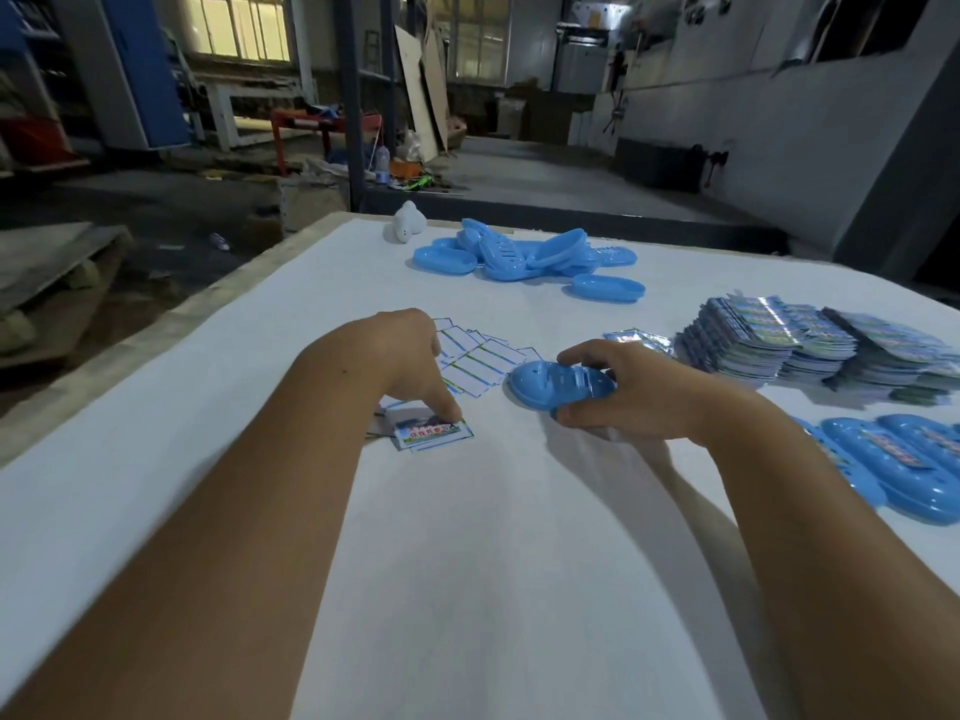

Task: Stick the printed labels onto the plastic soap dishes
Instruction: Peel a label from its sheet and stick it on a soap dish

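Observation:
My right hand point(628, 392) grips a blue plastic soap dish point(550, 387) just above the white table, thumb under its near edge and fingers over its far side. My left hand point(415, 366) reaches down onto a small pile of printed labels point(434, 432), its fingertips touching the top one. Behind that hand, several used white backing slips point(483, 363) lie fanned out. Whether the fingers pinch the label I cannot tell.
A heap of unlabelled blue soap dishes point(524, 254) sits at the far side of the table. Stacks of label sheets point(779, 340) stand at the right. Labelled dishes point(893, 459) lie at the right edge. A white object point(408, 223) sits at the far corner.

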The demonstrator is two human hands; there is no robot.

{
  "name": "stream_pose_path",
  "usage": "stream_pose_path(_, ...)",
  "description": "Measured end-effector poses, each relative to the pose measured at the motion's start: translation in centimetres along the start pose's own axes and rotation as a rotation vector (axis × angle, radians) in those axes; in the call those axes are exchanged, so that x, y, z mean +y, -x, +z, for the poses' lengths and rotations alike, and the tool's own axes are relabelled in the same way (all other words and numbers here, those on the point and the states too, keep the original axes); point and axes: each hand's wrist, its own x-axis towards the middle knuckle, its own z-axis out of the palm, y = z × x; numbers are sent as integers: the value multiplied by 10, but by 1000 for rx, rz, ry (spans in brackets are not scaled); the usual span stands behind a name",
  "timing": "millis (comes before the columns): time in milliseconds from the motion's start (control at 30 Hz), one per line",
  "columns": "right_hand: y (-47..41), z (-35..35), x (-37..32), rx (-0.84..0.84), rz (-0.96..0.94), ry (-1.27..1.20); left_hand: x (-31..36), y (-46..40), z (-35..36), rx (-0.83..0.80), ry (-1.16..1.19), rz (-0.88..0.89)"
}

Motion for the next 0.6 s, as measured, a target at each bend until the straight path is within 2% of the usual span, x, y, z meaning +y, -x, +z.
stream_pose_path(367,-3,3,2,15,-1,34,-3,-3,6,33,0,-45)
stream_pose_path(500,-3,3,1,5,7,25,2,-7,3,68,138,33)
stream_pose_path(600,-2,3,0,17,35,41,4,-12,0,162,309,79)
